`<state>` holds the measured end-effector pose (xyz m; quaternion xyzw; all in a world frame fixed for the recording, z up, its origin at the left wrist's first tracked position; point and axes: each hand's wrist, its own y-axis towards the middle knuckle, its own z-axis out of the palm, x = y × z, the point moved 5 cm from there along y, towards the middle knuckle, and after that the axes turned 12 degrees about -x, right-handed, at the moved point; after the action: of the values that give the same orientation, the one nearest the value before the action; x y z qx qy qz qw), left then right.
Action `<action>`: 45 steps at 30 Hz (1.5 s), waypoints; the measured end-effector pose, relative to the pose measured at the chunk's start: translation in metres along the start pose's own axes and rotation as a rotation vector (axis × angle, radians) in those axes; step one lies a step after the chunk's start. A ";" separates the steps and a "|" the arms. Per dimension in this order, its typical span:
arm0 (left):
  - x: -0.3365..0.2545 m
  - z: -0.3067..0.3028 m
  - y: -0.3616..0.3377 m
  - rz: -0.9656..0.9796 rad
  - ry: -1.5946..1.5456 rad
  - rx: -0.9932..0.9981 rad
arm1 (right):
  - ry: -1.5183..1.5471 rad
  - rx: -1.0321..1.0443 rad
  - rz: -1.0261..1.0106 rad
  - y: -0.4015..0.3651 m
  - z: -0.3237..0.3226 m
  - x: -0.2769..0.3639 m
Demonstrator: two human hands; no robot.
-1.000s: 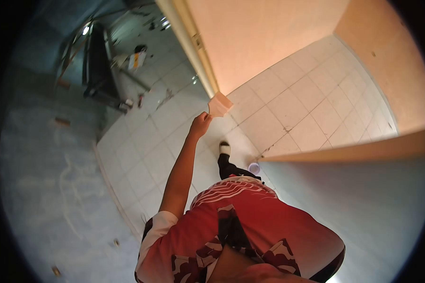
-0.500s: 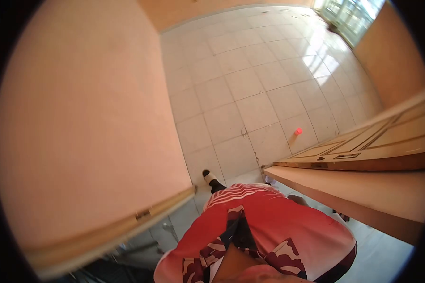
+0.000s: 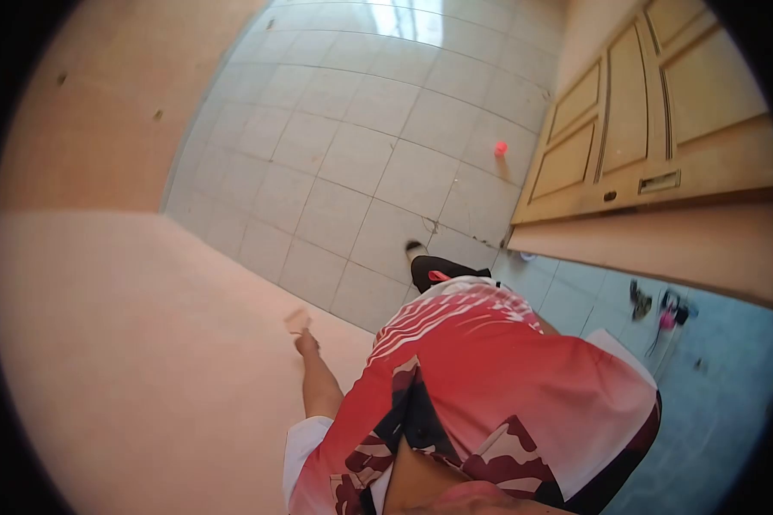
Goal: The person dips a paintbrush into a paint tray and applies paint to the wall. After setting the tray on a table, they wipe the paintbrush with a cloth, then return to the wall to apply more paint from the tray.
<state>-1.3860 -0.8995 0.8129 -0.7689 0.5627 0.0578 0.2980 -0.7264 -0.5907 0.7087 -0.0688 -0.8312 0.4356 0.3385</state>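
This looks like the inside of a house or similar building, though the pictures cannot settle whether it is a home, seen where two rooms meet: large pale square tiles cover the floor [image 3: 343,163] toward twelve o'clock, a smooth pale-pink wall [image 3: 163,343] fills eight o'clock, and a peach-orange wall [image 3: 120,146] rises at ten. A panelled wooden door [image 3: 627,112] with a recessed metal plate [image 3: 660,181] stands at two o'clock, a glare [image 3: 408,21] like daylight shines off the tiles at twelve, and a bluish surface [image 3: 713,446] lies at four.
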 end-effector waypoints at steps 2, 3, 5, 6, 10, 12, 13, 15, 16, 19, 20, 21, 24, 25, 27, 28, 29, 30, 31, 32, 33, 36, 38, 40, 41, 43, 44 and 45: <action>-0.127 -0.006 0.056 0.011 -0.201 -0.013 | 0.109 -0.027 -0.008 0.014 0.022 0.050; -0.182 -0.003 0.082 0.062 -0.207 -0.059 | -0.188 -0.081 0.048 0.067 0.046 0.035; -0.254 -0.004 0.113 0.187 -0.253 -0.102 | -0.191 -0.038 0.213 0.067 0.051 0.082; -0.287 0.008 0.123 0.212 -0.244 -0.086 | -0.165 -0.049 0.226 0.083 0.067 0.094; -0.392 0.096 0.175 0.246 -0.333 0.158 | 0.250 -0.288 0.448 0.186 0.059 0.201; -0.429 0.136 0.179 0.216 -0.225 0.272 | 0.418 -0.310 0.344 0.233 0.051 0.310; -0.441 0.161 0.193 0.185 -0.145 0.329 | 0.393 -0.297 0.302 0.257 0.047 0.366; -0.456 0.208 0.229 0.078 0.034 0.388 | 0.595 -0.416 0.063 0.288 0.036 0.474; -0.461 0.232 0.253 0.045 0.130 0.405 | 0.597 -0.428 0.066 0.305 0.034 0.510; -0.441 0.245 0.299 0.191 0.435 0.419 | 0.648 -0.572 -0.105 0.279 0.057 0.542; -0.447 0.246 0.312 0.261 0.517 0.399 | 0.661 -0.601 -0.092 0.292 0.066 0.539; -0.457 0.248 0.325 0.310 0.577 0.382 | 0.722 -0.645 0.024 0.290 0.078 0.531; -0.547 0.257 0.372 0.414 0.626 0.338 | 0.841 -0.772 0.405 0.274 0.133 0.510; -0.591 0.262 0.388 0.444 0.607 0.324 | 0.793 -0.733 0.591 0.261 0.156 0.506; -0.678 0.281 0.413 0.360 0.395 0.449 | 0.695 -0.589 0.755 0.247 0.197 0.512; -0.731 0.289 0.424 0.438 0.459 0.425 | 0.670 -0.513 0.779 0.247 0.217 0.522; -0.783 0.305 0.442 0.594 0.501 0.439 | 0.651 -0.449 0.785 0.251 0.233 0.539; -0.834 0.320 0.456 0.731 0.462 0.417 | 0.647 -0.420 0.767 0.257 0.243 0.558; -0.886 0.324 0.450 0.801 0.414 0.409 | 0.649 -0.405 0.746 0.267 0.249 0.577; -0.937 0.332 0.445 0.854 0.371 0.427 | 0.655 -0.397 0.720 0.277 0.253 0.595; -0.982 0.341 0.439 0.911 0.327 0.447 | 0.659 -0.398 0.697 0.288 0.256 0.613; -1.086 0.384 0.425 0.934 0.081 0.518 | 0.665 -0.400 0.640 0.327 0.256 0.661; -1.127 0.402 0.398 0.882 0.009 0.585 | 0.640 -0.387 0.615 0.356 0.251 0.688; -1.158 0.419 0.375 0.809 -0.068 0.634 | 0.591 -0.348 0.595 0.390 0.242 0.714; -1.162 0.430 0.372 0.777 -0.121 0.659 | 0.553 -0.326 0.583 0.410 0.236 0.728; -1.159 0.450 0.372 0.740 -0.181 0.681 | 0.466 -0.288 0.555 0.455 0.214 0.756; -1.159 0.460 0.377 0.752 -0.190 0.685 | 0.421 -0.285 0.546 0.478 0.196 0.773; -1.153 0.467 0.390 0.791 -0.150 0.646 | 0.391 -0.318 0.543 0.501 0.171 0.793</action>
<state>-2.0370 0.2293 0.7683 -0.3598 0.7766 0.0443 0.5152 -1.5265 -0.0762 0.6544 -0.4205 -0.7597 0.3534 0.3480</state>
